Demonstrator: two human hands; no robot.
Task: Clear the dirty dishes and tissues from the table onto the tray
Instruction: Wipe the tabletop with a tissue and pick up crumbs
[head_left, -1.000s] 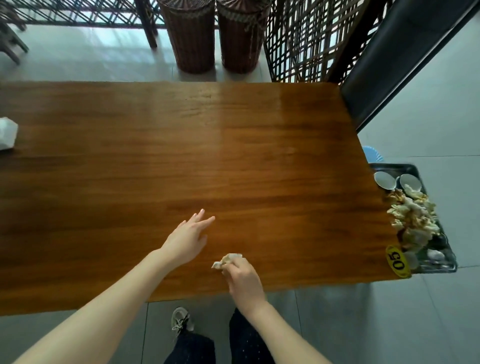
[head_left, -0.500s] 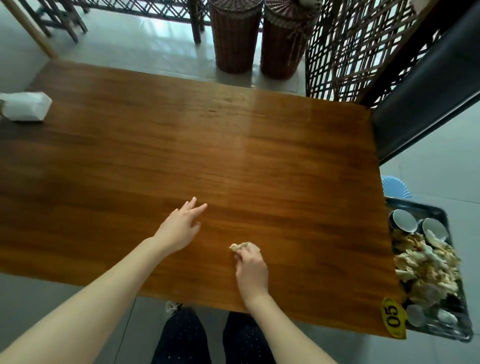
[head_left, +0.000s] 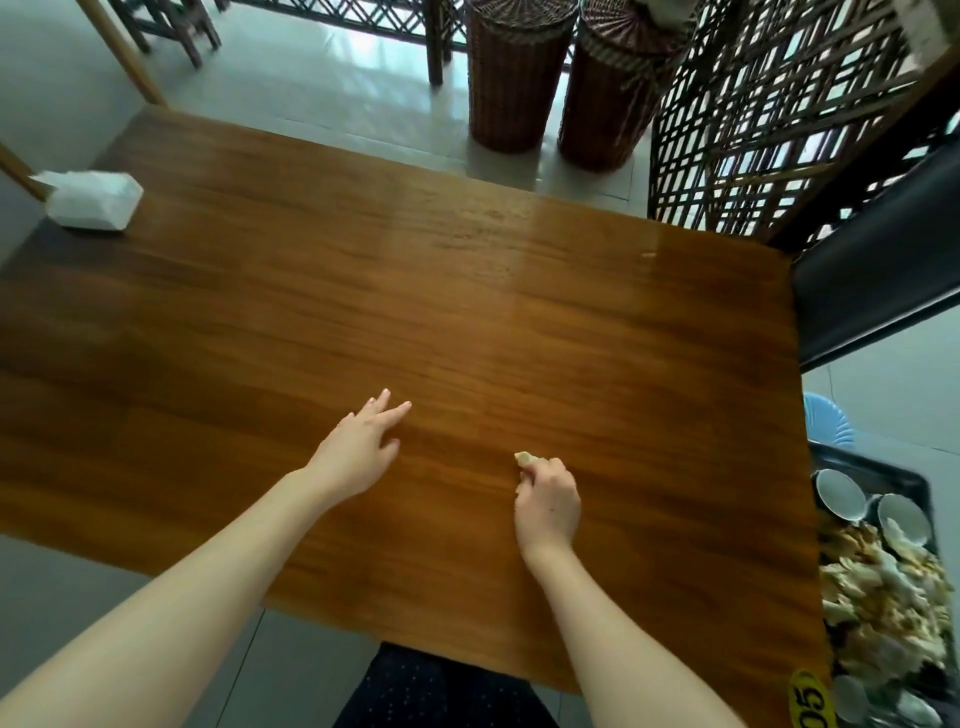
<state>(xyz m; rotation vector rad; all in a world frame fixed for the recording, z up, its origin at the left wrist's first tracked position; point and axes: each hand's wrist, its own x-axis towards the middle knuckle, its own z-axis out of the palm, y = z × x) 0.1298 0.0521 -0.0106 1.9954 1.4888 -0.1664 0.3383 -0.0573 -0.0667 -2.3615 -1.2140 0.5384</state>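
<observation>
Little has shifted: the right hand (head_left: 548, 506) still pinches a crumpled tissue (head_left: 525, 458) low on the surface (head_left: 467, 312), while the left hand (head_left: 358, 452) lies spread flat, empty. Light and soft, the tissue should take a pinch anywhere; the tray (head_left: 883, 473) sits well right.
</observation>
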